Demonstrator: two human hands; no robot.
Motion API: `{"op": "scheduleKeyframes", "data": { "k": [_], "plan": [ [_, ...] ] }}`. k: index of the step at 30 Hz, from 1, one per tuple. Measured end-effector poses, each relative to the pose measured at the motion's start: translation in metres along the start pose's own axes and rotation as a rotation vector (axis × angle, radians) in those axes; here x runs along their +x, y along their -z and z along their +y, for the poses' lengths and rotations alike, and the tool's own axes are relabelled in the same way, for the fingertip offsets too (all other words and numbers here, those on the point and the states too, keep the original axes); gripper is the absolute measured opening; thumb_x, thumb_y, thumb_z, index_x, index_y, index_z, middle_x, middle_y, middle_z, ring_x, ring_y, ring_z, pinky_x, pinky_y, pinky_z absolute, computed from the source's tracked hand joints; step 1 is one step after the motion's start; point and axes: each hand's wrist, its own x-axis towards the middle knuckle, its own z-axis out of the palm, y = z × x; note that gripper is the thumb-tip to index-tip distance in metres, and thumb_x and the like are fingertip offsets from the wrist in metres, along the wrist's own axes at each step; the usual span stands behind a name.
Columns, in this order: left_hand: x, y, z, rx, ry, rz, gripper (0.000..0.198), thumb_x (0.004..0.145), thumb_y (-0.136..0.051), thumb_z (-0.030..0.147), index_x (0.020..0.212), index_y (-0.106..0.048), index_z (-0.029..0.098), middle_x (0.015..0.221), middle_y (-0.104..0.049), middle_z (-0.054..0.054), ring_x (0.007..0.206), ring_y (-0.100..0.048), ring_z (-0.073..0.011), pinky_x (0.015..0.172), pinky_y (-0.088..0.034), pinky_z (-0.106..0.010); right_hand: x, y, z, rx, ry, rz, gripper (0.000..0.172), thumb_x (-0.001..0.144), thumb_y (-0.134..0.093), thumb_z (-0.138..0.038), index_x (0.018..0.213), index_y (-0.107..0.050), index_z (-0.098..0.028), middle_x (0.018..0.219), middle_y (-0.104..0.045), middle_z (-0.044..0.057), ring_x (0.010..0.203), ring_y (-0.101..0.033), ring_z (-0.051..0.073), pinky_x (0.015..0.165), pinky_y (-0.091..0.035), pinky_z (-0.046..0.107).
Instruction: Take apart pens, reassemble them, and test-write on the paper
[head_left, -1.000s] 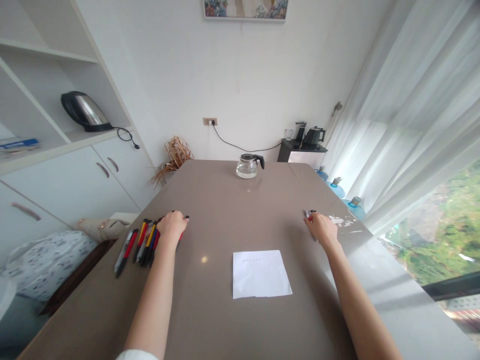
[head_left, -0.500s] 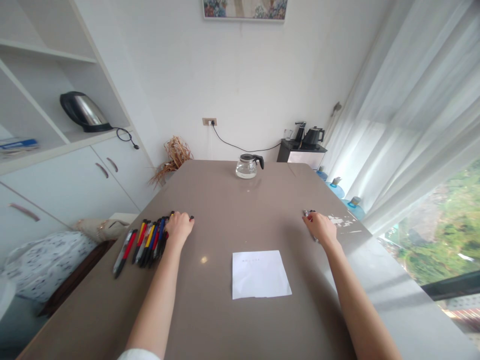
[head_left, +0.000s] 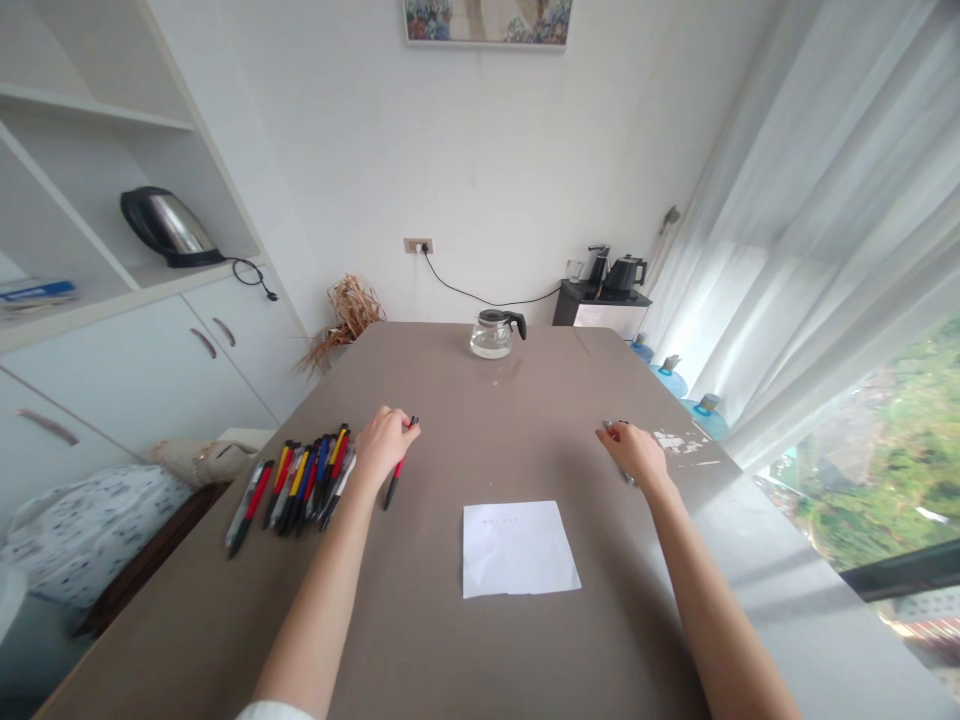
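My left hand (head_left: 386, 445) pinches the red pen (head_left: 393, 482), likely light, stiff, slick; hold mid-barrel. Right hand (head_left: 636, 452), 3 o'clock: grip unclear.

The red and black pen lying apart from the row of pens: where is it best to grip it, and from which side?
Probably pinch the pen at mid-barrel from above, fingers across it, since it lies flat and thin on the table. The left hand rests on its far part, and the pen row lies on its left.
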Motion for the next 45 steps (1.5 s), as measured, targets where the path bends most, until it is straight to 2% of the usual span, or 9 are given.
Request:
{"op": "scheduleKeyframes", "data": {
  "k": [4,10,16,21,25,31,37,45],
  "plan": [
    [-0.016,0.011,0.034,-0.172,-0.143,0.043,0.025,0.075,-0.042,0.040,0.085,-0.055,0.020,0.095,-0.057,-0.005,0.079,-0.055,-0.0169,0.068,-0.038,-0.026,-0.007,0.006,-0.015,0.139,0.097,-0.018,0.044,0.077,-0.031,-0.054,0.069,-0.058,-0.020,0.073,-0.061,0.006,0.066,-0.054,0.016,0.053,-0.033,0.023],
    [-0.047,0.016,0.083,-0.450,-0.393,-0.043,0.020,0.079,-0.040,0.035,0.091,-0.050,0.022,0.080,-0.062,-0.003,0.074,-0.057,-0.0161,0.066,-0.041,-0.026,-0.030,0.018,-0.053,0.480,0.313,-0.203,0.052,0.079,-0.024,-0.056,0.075,-0.061,-0.018,0.066,-0.061,0.004,0.056,-0.051,0.012,0.053,-0.035,0.022],
    [-0.073,0.018,0.110,-0.489,-0.621,-0.037,0.018,0.083,-0.035,0.030,0.091,-0.049,0.023,0.087,-0.057,-0.002,0.078,-0.054,-0.0134,0.068,-0.040,-0.024,-0.064,0.030,-0.089,0.722,0.535,-0.331,0.051,0.082,-0.023,-0.053,0.077,-0.058,-0.016,0.063,-0.057,0.002,0.055,-0.048,0.011,0.054,-0.035,0.022],
    [-0.077,0.015,0.113,-0.439,-0.647,-0.069,0.019,0.084,-0.033,0.031,0.088,-0.049,0.022,0.087,-0.054,-0.002,0.076,-0.053,-0.0134,0.065,-0.040,-0.024,-0.078,0.032,-0.102,0.747,0.588,-0.310,0.047,0.083,-0.025,-0.048,0.062,-0.050,-0.016,0.056,-0.052,-0.001,0.050,-0.042,0.008,0.052,-0.033,0.021],
    [-0.076,0.012,0.112,-0.427,-0.609,-0.064,0.020,0.084,-0.033,0.032,0.085,-0.049,0.021,0.086,-0.056,-0.002,0.078,-0.053,-0.0144,0.063,-0.039,-0.024,-0.080,0.032,-0.104,0.756,0.591,-0.303,0.043,0.082,-0.028,-0.048,0.061,-0.049,-0.016,0.055,-0.051,-0.001,0.049,-0.042,0.007,0.049,-0.031,0.020],
    [-0.077,0.010,0.111,-0.310,-0.633,-0.092,0.023,0.085,-0.029,0.029,0.077,-0.048,0.020,0.073,-0.058,-0.001,0.065,-0.053,-0.0138,0.054,-0.033,-0.023,-0.081,0.027,-0.105,0.795,0.577,-0.299,0.040,0.080,-0.034,-0.047,0.059,-0.047,-0.016,0.053,-0.049,-0.002,0.048,-0.040,0.007,0.047,-0.030,0.019],
    [-0.074,0.007,0.111,-0.307,-0.621,-0.121,0.028,0.085,-0.027,0.034,0.076,-0.050,0.020,0.067,-0.058,-0.001,0.059,-0.052,-0.0129,0.052,-0.031,-0.022,-0.080,0.014,-0.108,0.924,0.522,-0.338,0.040,0.081,-0.033,-0.047,0.057,-0.045,-0.016,0.051,-0.048,-0.002,0.047,-0.039,0.007,0.047,-0.030,0.019],
    [-0.073,0.001,0.108,-0.268,-0.620,-0.106,0.029,0.084,-0.027,0.036,0.075,-0.051,0.022,0.062,-0.057,-0.001,0.057,-0.052,-0.0139,0.049,-0.027,-0.022,-0.081,0.008,-0.107,0.934,0.532,-0.352,0.040,0.081,-0.034,-0.046,0.057,-0.044,-0.016,0.049,-0.046,-0.002,0.045,-0.037,0.006,0.044,-0.028,0.019]
  ]
}}
